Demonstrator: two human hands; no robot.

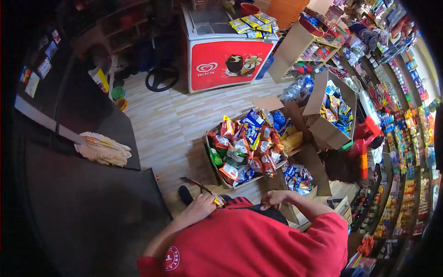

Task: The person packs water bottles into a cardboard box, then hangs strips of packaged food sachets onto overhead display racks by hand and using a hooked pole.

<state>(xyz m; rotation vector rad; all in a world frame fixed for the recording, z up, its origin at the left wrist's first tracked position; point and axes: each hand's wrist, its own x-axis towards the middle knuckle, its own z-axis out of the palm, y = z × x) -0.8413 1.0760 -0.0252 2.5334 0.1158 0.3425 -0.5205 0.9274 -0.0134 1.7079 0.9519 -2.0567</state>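
Note:
My left hand [201,208] is closed around a long, narrow strip of small packets [218,200], dark brown at its far end and yellow near my fingers. The strip sticks out forward over my leg. My right hand [273,198] is above my lap, fingers curled inward; whatever it may hold is hidden. Just ahead of both hands, an open cardboard box [236,185] is heaped with snack bags [251,127] in red, blue, green and orange. Beside my right hand, a smaller open carton [318,173] contains blue and white packets [298,179].
A red-fronted ice cream freezer [230,64] stands ahead with yellow packs [254,24] on top. Another box [328,131] of packets is at the right, before crowded shelves [406,184]. On the left, a cloth [105,148] hangs from the handle of a dark fridge [87,198].

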